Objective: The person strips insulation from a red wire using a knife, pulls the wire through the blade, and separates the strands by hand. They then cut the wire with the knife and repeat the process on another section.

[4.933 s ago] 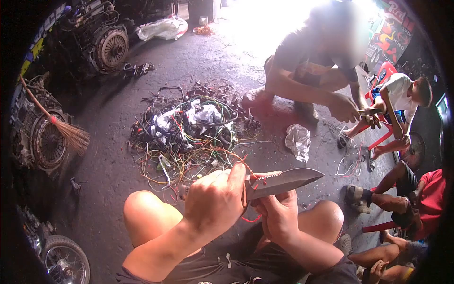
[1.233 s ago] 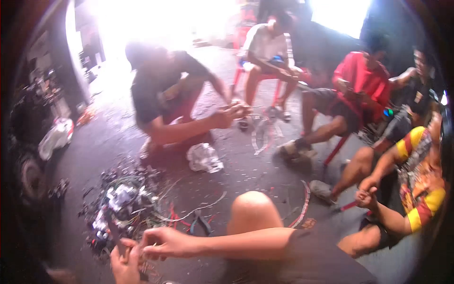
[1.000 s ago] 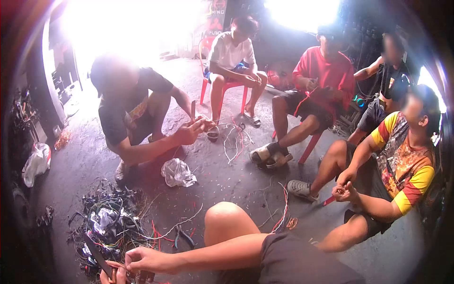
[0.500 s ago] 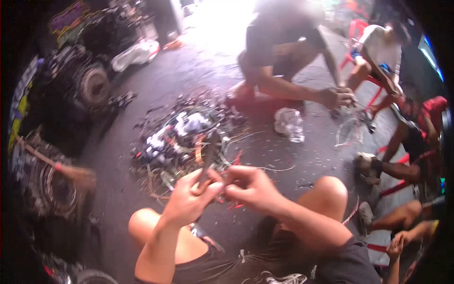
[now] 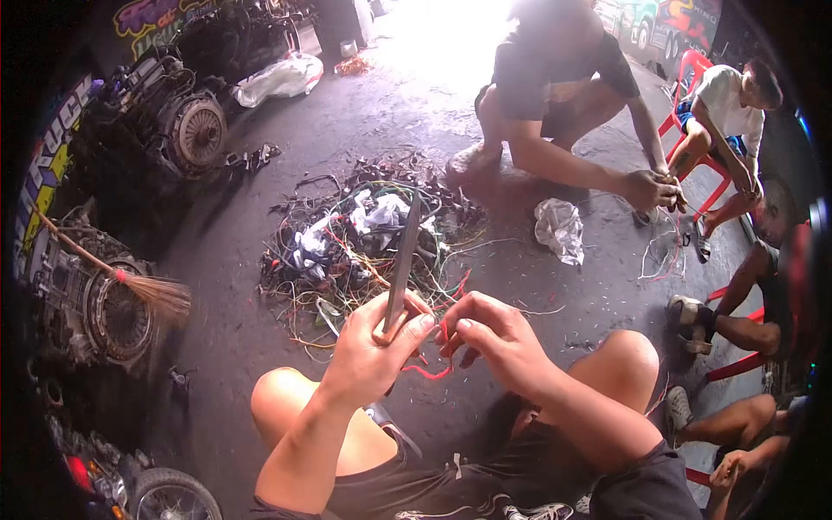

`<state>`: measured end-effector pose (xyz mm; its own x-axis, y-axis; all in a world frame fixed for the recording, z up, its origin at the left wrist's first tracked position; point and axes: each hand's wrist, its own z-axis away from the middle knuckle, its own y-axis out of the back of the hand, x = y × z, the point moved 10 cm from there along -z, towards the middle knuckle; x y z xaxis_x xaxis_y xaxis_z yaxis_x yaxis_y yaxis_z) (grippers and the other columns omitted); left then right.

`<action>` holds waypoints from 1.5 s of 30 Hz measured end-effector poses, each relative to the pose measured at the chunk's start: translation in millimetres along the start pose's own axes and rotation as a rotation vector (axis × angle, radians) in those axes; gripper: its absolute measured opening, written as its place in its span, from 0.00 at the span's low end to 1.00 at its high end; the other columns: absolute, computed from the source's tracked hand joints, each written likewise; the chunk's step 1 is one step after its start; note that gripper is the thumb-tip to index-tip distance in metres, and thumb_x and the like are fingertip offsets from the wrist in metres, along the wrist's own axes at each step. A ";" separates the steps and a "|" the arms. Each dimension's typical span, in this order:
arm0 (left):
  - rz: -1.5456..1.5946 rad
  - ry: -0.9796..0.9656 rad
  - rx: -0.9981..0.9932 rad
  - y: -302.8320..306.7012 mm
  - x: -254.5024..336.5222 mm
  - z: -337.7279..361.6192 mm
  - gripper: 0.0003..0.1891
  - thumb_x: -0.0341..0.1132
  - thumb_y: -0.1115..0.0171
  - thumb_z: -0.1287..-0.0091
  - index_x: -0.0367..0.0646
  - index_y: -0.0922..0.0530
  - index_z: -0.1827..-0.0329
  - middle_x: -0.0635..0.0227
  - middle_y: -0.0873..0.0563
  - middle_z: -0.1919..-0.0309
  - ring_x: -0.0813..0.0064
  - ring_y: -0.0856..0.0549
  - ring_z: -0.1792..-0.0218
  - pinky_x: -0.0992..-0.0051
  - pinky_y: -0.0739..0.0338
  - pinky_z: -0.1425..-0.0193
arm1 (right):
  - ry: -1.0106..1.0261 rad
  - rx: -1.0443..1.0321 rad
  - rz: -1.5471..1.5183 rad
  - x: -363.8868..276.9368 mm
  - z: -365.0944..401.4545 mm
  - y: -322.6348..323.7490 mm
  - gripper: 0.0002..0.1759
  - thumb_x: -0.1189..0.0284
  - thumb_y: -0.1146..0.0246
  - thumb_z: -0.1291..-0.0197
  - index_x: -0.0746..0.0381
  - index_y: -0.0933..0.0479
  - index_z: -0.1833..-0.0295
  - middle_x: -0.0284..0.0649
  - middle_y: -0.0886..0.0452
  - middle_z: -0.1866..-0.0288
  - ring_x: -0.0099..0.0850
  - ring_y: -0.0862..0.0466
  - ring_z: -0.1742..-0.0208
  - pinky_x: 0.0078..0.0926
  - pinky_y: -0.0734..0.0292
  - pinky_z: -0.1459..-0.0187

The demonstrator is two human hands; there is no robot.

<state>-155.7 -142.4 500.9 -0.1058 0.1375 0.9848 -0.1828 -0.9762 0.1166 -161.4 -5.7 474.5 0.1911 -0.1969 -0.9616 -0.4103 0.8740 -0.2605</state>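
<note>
Left fingers point(image 5: 407, 336) wrapped round knife point(image 5: 404, 269), blade up. Right fingers point(image 5: 478, 334) pinching red wire point(image 5: 429, 373) between the hands, its loop hanging just below both sets of fingers. Tangled wire pile point(image 5: 355, 260) beyond left fingers; crumpled white plastic point(image 5: 560, 231) beyond right fingers, well apart.

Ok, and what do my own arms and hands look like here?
Your left hand and right hand show no gloves, and the forearms are uncovered, with no watch in view. A dark, plain-looking right sleeve ends near the elbow; only a dark edge of the left sleeve shows.
</note>
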 end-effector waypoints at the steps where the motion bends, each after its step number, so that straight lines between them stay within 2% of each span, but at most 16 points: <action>1: 0.009 -0.003 -0.007 -0.3 -0.2 -0.6 0.06 0.34 0.36 0.29 0.40 0.20 0.58 0.76 0.21 0.75 0.88 0.23 0.73 0.81 0.28 0.69 | 0.030 -0.038 0.050 -1.6 -1.5 -2.6 0.08 0.70 0.39 0.28 0.65 0.24 0.54 0.32 0.19 0.65 0.20 0.18 0.63 0.20 0.22 0.64; 3: 0.077 0.043 -0.026 -5.1 -1.8 1.0 0.06 0.33 0.36 0.28 0.40 0.21 0.58 0.76 0.21 0.76 0.88 0.23 0.74 0.82 0.29 0.70 | 0.088 -0.108 0.147 -2.2 -1.9 -5.5 0.10 0.69 0.38 0.28 0.65 0.23 0.52 0.31 0.19 0.65 0.18 0.20 0.65 0.19 0.24 0.64; 4: 0.111 0.067 -0.036 -8.3 -3.7 1.8 0.06 0.33 0.37 0.28 0.41 0.21 0.58 0.76 0.21 0.76 0.89 0.23 0.74 0.82 0.29 0.71 | 0.015 -0.128 0.155 5.2 -1.6 -3.6 0.11 0.67 0.37 0.28 0.65 0.23 0.54 0.30 0.20 0.65 0.17 0.22 0.65 0.19 0.25 0.64; 7: 0.180 0.053 -0.016 -6.1 -4.2 0.6 0.05 0.33 0.37 0.28 0.41 0.21 0.58 0.76 0.21 0.76 0.88 0.23 0.75 0.83 0.30 0.73 | -0.021 -0.079 -0.078 9.5 -1.7 2.4 0.11 0.66 0.37 0.28 0.64 0.24 0.56 0.30 0.19 0.66 0.16 0.22 0.65 0.18 0.25 0.64; 8: 0.213 0.060 -0.005 -7.1 -5.7 0.2 0.05 0.33 0.37 0.28 0.41 0.22 0.58 0.75 0.21 0.76 0.88 0.23 0.75 0.83 0.30 0.73 | -0.031 -0.012 -0.075 7.4 -1.0 5.3 0.12 0.65 0.38 0.27 0.64 0.23 0.56 0.34 0.18 0.63 0.20 0.19 0.64 0.20 0.23 0.64; 10: 0.281 0.070 0.017 -9.6 -9.3 -2.4 0.05 0.33 0.38 0.27 0.41 0.22 0.58 0.75 0.21 0.76 0.87 0.23 0.75 0.83 0.30 0.74 | -0.038 0.048 -0.122 13.9 1.9 8.1 0.12 0.64 0.40 0.26 0.63 0.25 0.58 0.34 0.19 0.65 0.20 0.20 0.65 0.20 0.24 0.64; 14: 0.385 -0.070 0.143 6.2 -1.6 -5.4 0.04 0.30 0.38 0.29 0.40 0.24 0.59 0.71 0.22 0.76 0.83 0.23 0.78 0.81 0.31 0.77 | -0.081 0.230 -0.260 22.9 3.4 24.4 0.11 0.64 0.40 0.26 0.59 0.28 0.61 0.31 0.22 0.69 0.22 0.24 0.68 0.22 0.29 0.65; 17: 0.356 -0.013 0.146 2.4 -3.6 -6.1 0.04 0.30 0.39 0.29 0.40 0.24 0.59 0.71 0.22 0.77 0.83 0.24 0.78 0.82 0.31 0.77 | -0.093 0.212 -0.300 28.1 5.6 25.9 0.10 0.65 0.41 0.26 0.58 0.28 0.60 0.32 0.21 0.66 0.21 0.23 0.66 0.21 0.28 0.64; 23: 0.346 0.003 0.115 4.3 -4.9 -7.4 0.04 0.32 0.38 0.28 0.42 0.23 0.57 0.74 0.22 0.75 0.86 0.23 0.76 0.83 0.30 0.76 | 0.076 0.099 -0.044 -8.9 4.5 15.4 0.10 0.67 0.40 0.26 0.63 0.25 0.53 0.34 0.18 0.60 0.19 0.20 0.61 0.21 0.24 0.60; 26: 0.359 0.010 0.107 2.0 -3.0 -6.3 0.04 0.32 0.38 0.27 0.42 0.22 0.56 0.75 0.21 0.76 0.87 0.23 0.76 0.84 0.30 0.75 | 0.123 0.062 0.186 -17.1 5.7 9.4 0.09 0.69 0.39 0.27 0.65 0.25 0.50 0.35 0.17 0.57 0.19 0.19 0.58 0.21 0.23 0.55; 30: 0.421 -0.015 0.057 -2.0 -4.0 -6.3 0.07 0.32 0.37 0.27 0.41 0.21 0.51 0.75 0.20 0.74 0.88 0.24 0.76 0.85 0.31 0.74 | 0.149 0.078 0.012 -8.9 0.2 14.7 0.09 0.70 0.38 0.27 0.64 0.26 0.50 0.35 0.17 0.57 0.21 0.17 0.58 0.22 0.21 0.54; 33: 0.327 -0.054 0.013 -9.9 9.6 -4.8 0.14 0.29 0.37 0.30 0.36 0.23 0.44 0.69 0.18 0.62 0.85 0.23 0.73 0.83 0.28 0.74 | 0.133 0.067 -0.164 -8.9 -1.9 15.1 0.10 0.69 0.39 0.27 0.64 0.27 0.49 0.36 0.16 0.58 0.23 0.16 0.58 0.23 0.20 0.56; 34: 0.330 -0.059 -0.016 -14.6 10.9 -4.5 0.19 0.28 0.36 0.31 0.36 0.24 0.38 0.70 0.18 0.56 0.86 0.22 0.72 0.84 0.28 0.73 | 0.113 0.050 -0.208 -7.9 -2.3 14.8 0.10 0.69 0.39 0.27 0.63 0.27 0.49 0.37 0.16 0.58 0.23 0.16 0.59 0.24 0.19 0.56; 37: 0.319 -0.079 -0.001 -16.5 9.3 -5.6 0.16 0.32 0.33 0.30 0.40 0.21 0.41 0.74 0.14 0.62 0.89 0.19 0.67 0.87 0.28 0.69 | 0.065 0.021 -0.329 -3.3 -3.4 11.1 0.10 0.68 0.39 0.27 0.62 0.28 0.49 0.38 0.16 0.59 0.25 0.15 0.59 0.26 0.18 0.57; 42: 0.445 -0.087 0.072 -10.1 11.5 -9.6 0.11 0.33 0.37 0.28 0.37 0.21 0.49 0.70 0.17 0.70 0.81 0.19 0.74 0.83 0.28 0.73 | -0.023 0.001 -0.442 0.4 -6.9 2.7 0.11 0.65 0.41 0.25 0.61 0.29 0.48 0.38 0.17 0.60 0.27 0.14 0.62 0.26 0.17 0.59; 45: 0.558 -0.030 0.033 -19.2 11.7 -10.9 0.08 0.32 0.39 0.28 0.38 0.21 0.51 0.69 0.17 0.69 0.80 0.19 0.75 0.82 0.28 0.73 | -0.077 0.012 -0.496 1.5 -5.2 -0.5 0.10 0.67 0.41 0.26 0.61 0.30 0.49 0.38 0.20 0.62 0.33 0.15 0.58 0.40 0.15 0.55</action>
<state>-164.0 -120.2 508.8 -0.1503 -0.4063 0.9013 -0.0761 -0.9042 -0.4203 -165.6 -8.8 472.7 0.4262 -0.5571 -0.7127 -0.2427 0.6886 -0.6833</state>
